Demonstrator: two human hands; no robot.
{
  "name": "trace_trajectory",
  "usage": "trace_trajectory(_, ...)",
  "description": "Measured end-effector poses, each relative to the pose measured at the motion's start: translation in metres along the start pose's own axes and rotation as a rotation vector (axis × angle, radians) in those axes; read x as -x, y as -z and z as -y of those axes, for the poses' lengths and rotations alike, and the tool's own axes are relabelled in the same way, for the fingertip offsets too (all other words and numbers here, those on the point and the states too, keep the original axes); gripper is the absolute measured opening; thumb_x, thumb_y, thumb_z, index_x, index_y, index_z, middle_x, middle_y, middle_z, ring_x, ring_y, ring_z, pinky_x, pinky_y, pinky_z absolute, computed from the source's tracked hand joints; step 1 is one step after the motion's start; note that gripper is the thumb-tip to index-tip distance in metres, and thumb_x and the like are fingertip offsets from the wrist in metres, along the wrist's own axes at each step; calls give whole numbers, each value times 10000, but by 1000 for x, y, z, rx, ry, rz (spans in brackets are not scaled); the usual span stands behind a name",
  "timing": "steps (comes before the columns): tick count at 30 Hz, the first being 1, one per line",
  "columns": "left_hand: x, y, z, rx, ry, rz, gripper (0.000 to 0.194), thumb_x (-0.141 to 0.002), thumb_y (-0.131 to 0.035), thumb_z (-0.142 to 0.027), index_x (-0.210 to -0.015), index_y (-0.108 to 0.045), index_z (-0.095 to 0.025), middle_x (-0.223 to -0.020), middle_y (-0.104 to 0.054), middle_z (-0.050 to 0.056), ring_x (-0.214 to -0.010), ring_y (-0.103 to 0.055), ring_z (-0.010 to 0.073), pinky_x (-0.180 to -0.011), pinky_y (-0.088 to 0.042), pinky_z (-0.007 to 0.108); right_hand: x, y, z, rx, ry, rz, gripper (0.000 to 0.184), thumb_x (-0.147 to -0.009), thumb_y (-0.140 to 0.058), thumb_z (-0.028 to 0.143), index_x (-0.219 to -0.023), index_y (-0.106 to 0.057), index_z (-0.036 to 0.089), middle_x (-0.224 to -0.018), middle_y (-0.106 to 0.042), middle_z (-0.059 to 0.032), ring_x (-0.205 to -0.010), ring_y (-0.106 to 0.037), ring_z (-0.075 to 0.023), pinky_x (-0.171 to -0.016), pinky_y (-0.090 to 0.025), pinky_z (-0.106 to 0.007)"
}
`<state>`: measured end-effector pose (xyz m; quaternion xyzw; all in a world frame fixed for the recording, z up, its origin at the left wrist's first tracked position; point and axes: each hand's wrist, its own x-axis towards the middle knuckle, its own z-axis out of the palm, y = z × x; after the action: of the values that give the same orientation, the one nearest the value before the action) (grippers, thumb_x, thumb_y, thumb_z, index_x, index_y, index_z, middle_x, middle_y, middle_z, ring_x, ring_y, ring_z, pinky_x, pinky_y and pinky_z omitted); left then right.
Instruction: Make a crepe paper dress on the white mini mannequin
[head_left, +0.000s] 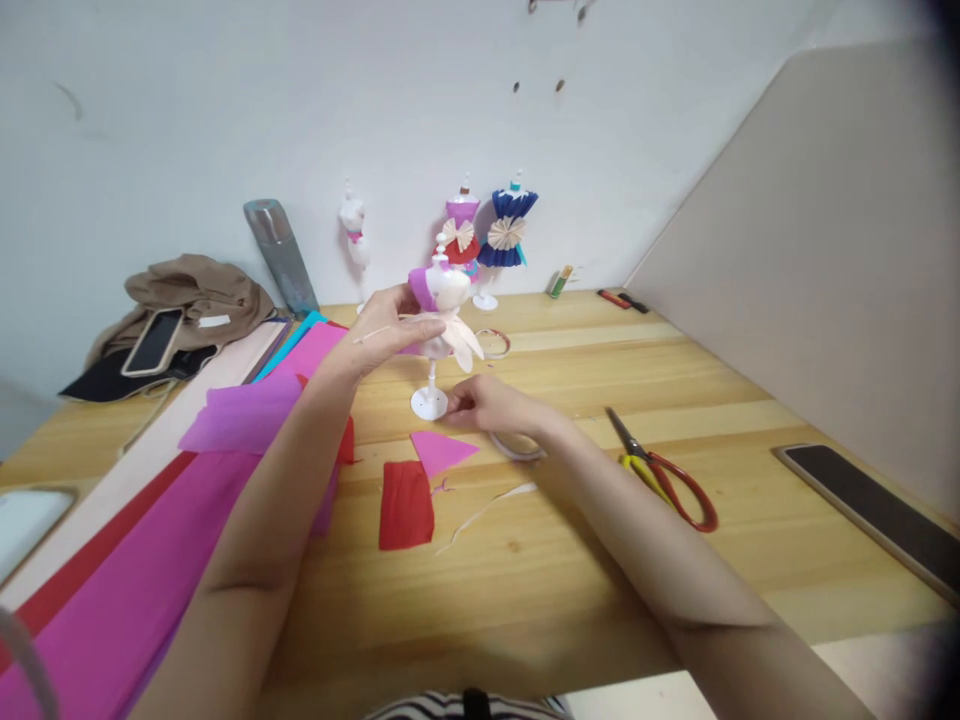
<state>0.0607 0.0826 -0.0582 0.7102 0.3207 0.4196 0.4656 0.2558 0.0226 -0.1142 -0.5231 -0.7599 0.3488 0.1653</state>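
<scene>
A small white dress-form mannequin (451, 291) stands upright on its round base, with a purple band across its top and pale cream petal-like strips (462, 338) at its waist. My left hand (394, 325) is closed around its torso from the left, thumb across the front. By the right edge of the base, my right hand (491, 403) has its fingers curled together low over the table; whatever they pinch is hidden. In front lie a pink triangle (442, 453) and a red crepe-like rectangle (407, 505). A roll of tape (517, 447) sits partly under my right wrist.
Scissors (645, 465) and a phone-like dark slab (870, 510) lie to the right. Coloured sheets (150, 560) cover the left side, near a phone (152, 341), brown cloth (187, 290) and a bottle (281, 255). Dressed mannequins (513, 230) and a glue stick (560, 282) stand behind.
</scene>
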Motion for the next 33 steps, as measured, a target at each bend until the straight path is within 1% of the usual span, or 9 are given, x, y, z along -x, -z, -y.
trace_trajectory(3,-1,1,3,2,-7,11,491,-669,-839,-438,-1089,-744,-203,-1143,-768,88,-1146,-678,332,-944,-555,398,-2,-12,1,161,-47,101,99,-747,-710,213,-674,-648,187,-667,-644,-19,-602,-549,-153,-577,-370,-284)
trace_trajectory(8,-3,3,7,55,-19,7,435,-731,-806,-487,-1034,-750,-179,-1073,-775,89,-1057,-704,295,-921,-551,395,-5,-22,3,266,-58,141,207,-686,-636,64,-551,-550,195,-570,-540,-4,-518,-437,-123,-539,-298,-292)
trace_trajectory(11,0,7,1,65,-32,2,449,-755,-773,-542,-989,-748,-159,-973,-772,77,-980,-707,278,-890,-535,381,0,-12,7,269,-15,135,239,-673,-628,54,-538,-490,195,-558,-503,13,-516,-402,-112,-536,-270,-289)
trace_trajectory(15,8,21,-14,-130,-38,-126,412,-805,-704,-556,-879,-749,-153,-865,-744,60,-881,-675,244,-847,-496,361,19,16,20,184,67,131,209,-718,-620,123,-586,-478,202,-567,-490,31,-534,-399,-105,-537,-285,-272)
trace_trajectory(18,15,32,-28,-334,-29,-204,377,-822,-687,-514,-697,-712,-159,-694,-680,36,-746,-627,207,-779,-476,345,33,31,33,-82,179,-40,184,-797,-611,276,-657,-511,208,-611,-530,21,-575,-455,-122,-551,-343,-267)
trace_trajectory(21,23,32,-42,-369,40,-108,438,-849,-645,-549,-642,-688,-166,-661,-672,52,-670,-605,192,-701,-470,339,34,32,40,-189,187,-331,211,-788,-629,338,-662,-520,209,-611,-544,10,-589,-464,-131,-551,-348,-271)
trace_trajectory(23,28,25,-50,-376,82,2,456,-871,-606,-559,-651,-688,-168,-668,-667,52,-653,-593,182,-651,-449,321,29,28,40,-225,165,-421,204,-778,-644,335,-663,-530,211,-614,-562,1,-591,-476,-136,-553,-357,-277)
trace_trajectory(28,29,6,-51,-483,122,200,365,-835,-646,-442,-594,-604,-170,-568,-515,-12,-547,-438,112,-523,-289,278,17,20,32,-337,190,-415,214,-757,-679,365,-674,-558,209,-621,-575,-4,-572,-487,-133,-543,-375,-281)
trace_trajectory(33,24,-4,-43,-418,126,132,193,-779,-610,-247,-615,-622,-144,-551,-504,-20,-540,-421,93,-515,-276,259,16,22,29,-425,185,-360,188,-711,-712,343,-752,-612,190,-652,-608,-3,-592,-534,-135,-568,-418,-281)
